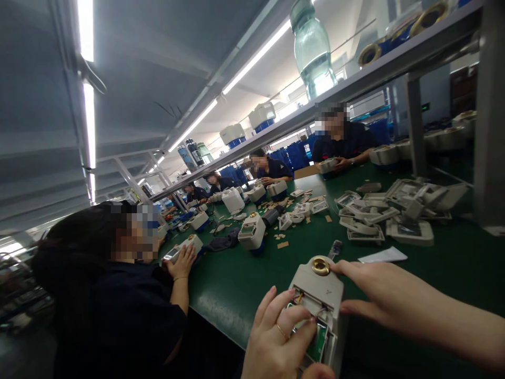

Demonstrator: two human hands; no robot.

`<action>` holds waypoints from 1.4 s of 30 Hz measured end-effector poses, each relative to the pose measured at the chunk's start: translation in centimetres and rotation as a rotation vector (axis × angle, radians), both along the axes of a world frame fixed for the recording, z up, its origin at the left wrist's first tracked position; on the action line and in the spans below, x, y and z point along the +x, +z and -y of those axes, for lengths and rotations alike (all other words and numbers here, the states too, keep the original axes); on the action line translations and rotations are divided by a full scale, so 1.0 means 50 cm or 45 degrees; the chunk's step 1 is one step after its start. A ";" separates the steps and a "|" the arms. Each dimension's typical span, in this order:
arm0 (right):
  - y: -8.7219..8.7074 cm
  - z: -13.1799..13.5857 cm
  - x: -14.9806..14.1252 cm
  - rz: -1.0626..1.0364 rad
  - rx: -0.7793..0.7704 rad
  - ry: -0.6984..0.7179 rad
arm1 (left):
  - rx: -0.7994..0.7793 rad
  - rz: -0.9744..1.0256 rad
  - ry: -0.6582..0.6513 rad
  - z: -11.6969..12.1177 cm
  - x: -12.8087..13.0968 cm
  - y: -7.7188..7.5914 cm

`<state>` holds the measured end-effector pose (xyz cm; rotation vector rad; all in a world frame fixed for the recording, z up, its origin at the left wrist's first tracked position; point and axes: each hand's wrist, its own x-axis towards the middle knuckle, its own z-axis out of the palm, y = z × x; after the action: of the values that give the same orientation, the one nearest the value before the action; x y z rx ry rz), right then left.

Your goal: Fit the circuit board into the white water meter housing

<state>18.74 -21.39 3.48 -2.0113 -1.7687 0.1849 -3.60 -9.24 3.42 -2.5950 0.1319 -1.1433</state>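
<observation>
We are at a long green surface point(236, 284) under strip lights, with other people seated along both sides. At its near edge our left hand point(278, 337) curls around the open lower part of a grey meter housing point(319, 305), fingers pressed on the wiring and green board inside. Our right hand point(374, 295) lies flat and spread against the housing's right side, a fingertip by its brass ring point(320, 266). Just beyond lies a white paper slip point(384, 256); farther toward the right edge, a pile of grey covers point(394, 210). A second meter point(252, 232) stands mid-surface.
</observation>
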 end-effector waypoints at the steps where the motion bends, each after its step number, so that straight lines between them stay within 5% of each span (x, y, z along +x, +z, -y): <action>1: 0.000 0.000 0.000 -0.015 0.005 -0.001 | 0.026 0.006 -0.013 -0.006 -0.002 -0.001; 22: 0.005 -0.001 0.002 0.014 -0.017 0.007 | 0.038 -0.153 -0.011 -0.018 -0.059 0.004; 29: 0.011 0.002 -0.005 0.061 -0.001 0.016 | -0.196 0.128 0.020 -0.015 -0.047 -0.026; 42: 0.000 -0.002 -0.004 0.057 0.067 -0.014 | -0.103 -0.091 0.295 -0.003 -0.003 0.018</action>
<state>18.55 -21.31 3.48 -2.0022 -1.7707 0.0900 -3.74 -9.11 4.34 -2.6376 -0.1984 -0.9929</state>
